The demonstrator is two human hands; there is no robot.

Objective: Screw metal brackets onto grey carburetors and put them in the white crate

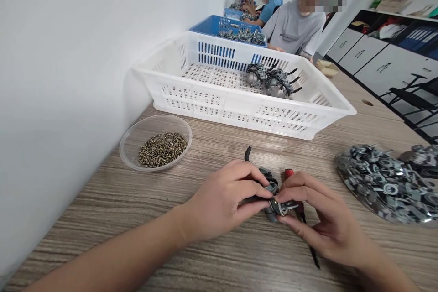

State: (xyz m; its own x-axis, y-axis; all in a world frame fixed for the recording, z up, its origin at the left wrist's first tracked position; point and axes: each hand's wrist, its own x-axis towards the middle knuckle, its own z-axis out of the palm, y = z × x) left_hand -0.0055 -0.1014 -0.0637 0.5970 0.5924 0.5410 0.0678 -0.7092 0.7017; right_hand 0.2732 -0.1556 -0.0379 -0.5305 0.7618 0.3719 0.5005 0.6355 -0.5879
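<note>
The left hand (224, 198) and the right hand (321, 219) were drawn together low over the table (219, 260), both pinching one small grey metal assembly (273, 198) between their fingertips; a black rubber tube (247, 153) curled up from it behind the left hand. The right hand also seemed to keep a red-handled screwdriver (290, 173) tucked against its fingers, the dark shaft running back under the palm. A brass-coloured speck showed where the fingertips met, possibly a screw, though it was too small to be sure. To the left stood a clear dish of small screws (162, 148), partly full. To the right lay a heap of silvery metal brackets (386, 182). Beyond, the white basket (239, 109) held only a small cluster of finished-looking assemblies (272, 80), so by that showing the work looked early, with much left. Two other people sat farther along beside a blue basket (212, 23).
</note>
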